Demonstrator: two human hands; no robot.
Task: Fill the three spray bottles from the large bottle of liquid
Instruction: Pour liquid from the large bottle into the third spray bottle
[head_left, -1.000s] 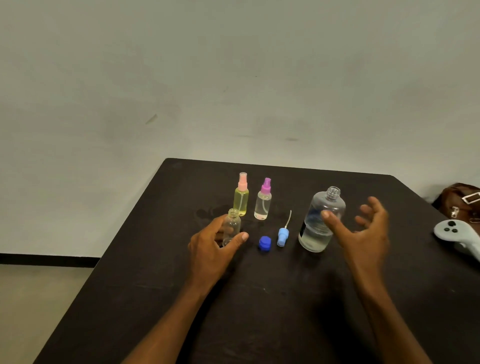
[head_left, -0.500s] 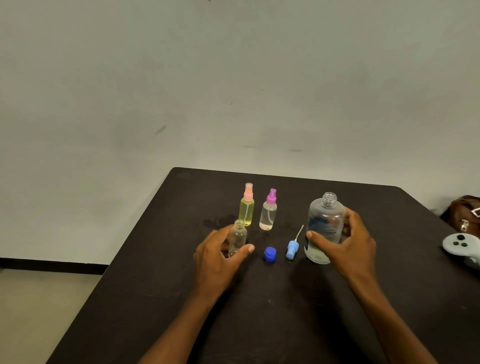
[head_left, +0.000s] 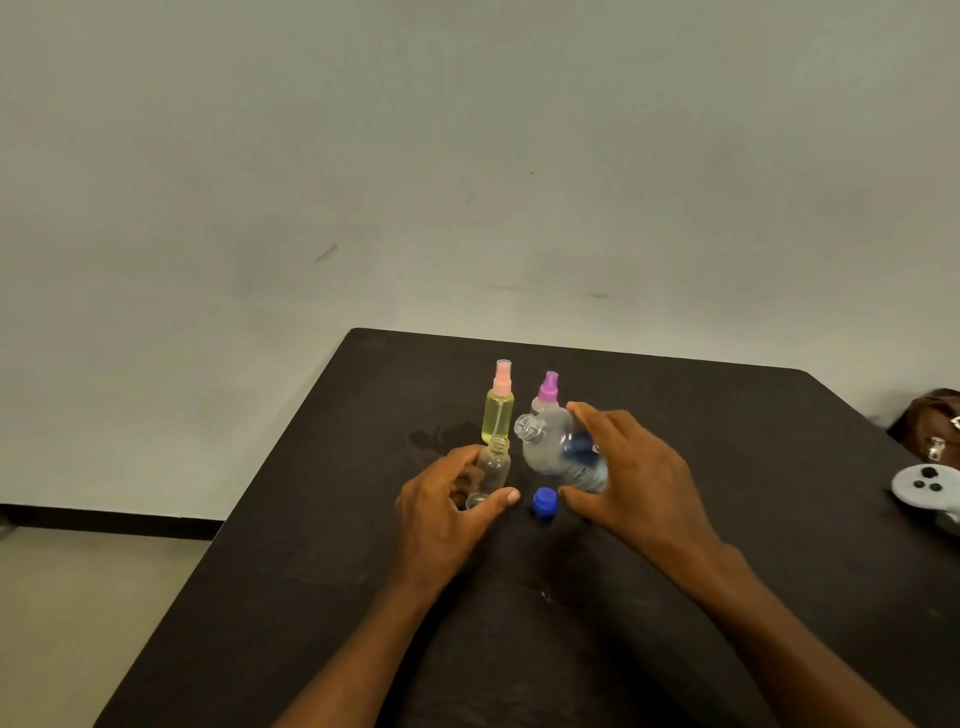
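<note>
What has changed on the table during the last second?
The right hand took hold of the large bottle, lifted it and tilted its open neck left toward the small open spray bottle. The left hand still holds that bottle; the blue cap, the yellow spray bottle and the purple-topped spray bottle stayed put.

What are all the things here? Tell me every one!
Table: one, black, under everything.
Yellow spray bottle: one, pink top, table's back.
Clear spray bottle: one, purple top, beside the yellow.
Small open bottle: one, clear, before the yellow one.
Large bottle: one, clear, tilted above table.
Cap: one, blue, between the hands.
Controller: one, white, right edge.
Bag: one, brown, right edge.
Left hand: grips small open bottle.
Right hand: holds large bottle.
</note>
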